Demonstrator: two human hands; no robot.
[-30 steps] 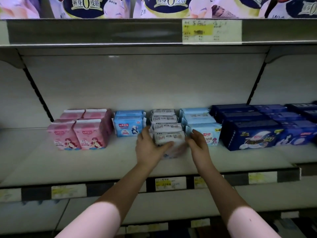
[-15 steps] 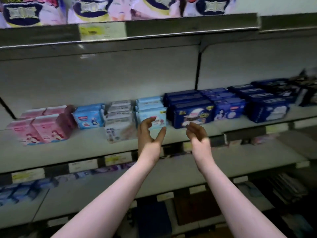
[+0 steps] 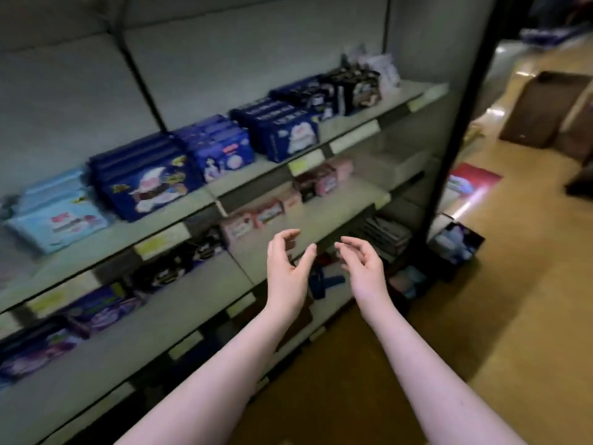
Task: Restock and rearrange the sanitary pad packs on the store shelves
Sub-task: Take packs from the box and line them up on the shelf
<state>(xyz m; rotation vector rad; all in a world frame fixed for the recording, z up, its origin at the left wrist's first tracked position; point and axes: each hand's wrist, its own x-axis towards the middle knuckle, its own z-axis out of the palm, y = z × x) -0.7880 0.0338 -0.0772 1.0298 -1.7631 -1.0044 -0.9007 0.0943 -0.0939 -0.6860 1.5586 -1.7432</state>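
My left hand (image 3: 287, 268) and my right hand (image 3: 364, 268) hover side by side in front of the shelves, palms facing each other, fingers loosely curled, holding nothing. On the upper shelf (image 3: 179, 216) lie light blue pad packs (image 3: 61, 216), dark blue packs (image 3: 147, 181), more blue packs (image 3: 221, 149), navy packs (image 3: 282, 126) and black packs (image 3: 349, 86). The shelf below carries pink packs (image 3: 256, 216) and dark red packs (image 3: 317, 183), just beyond my fingertips. Purple packs (image 3: 96, 311) sit lower left. The view is blurred.
A black upright post (image 3: 455, 130) ends the shelving on the right. Beyond it lie a wooden floor (image 3: 519, 284), a box of packs (image 3: 457, 242), a red pack (image 3: 471, 181) and a brown cardboard box (image 3: 545, 107). A blue object (image 3: 324, 281) lies on a low shelf.
My view has swung right and down along the shelves. Both hands left the white pack they held a second ago and now hang free before the lower shelf.
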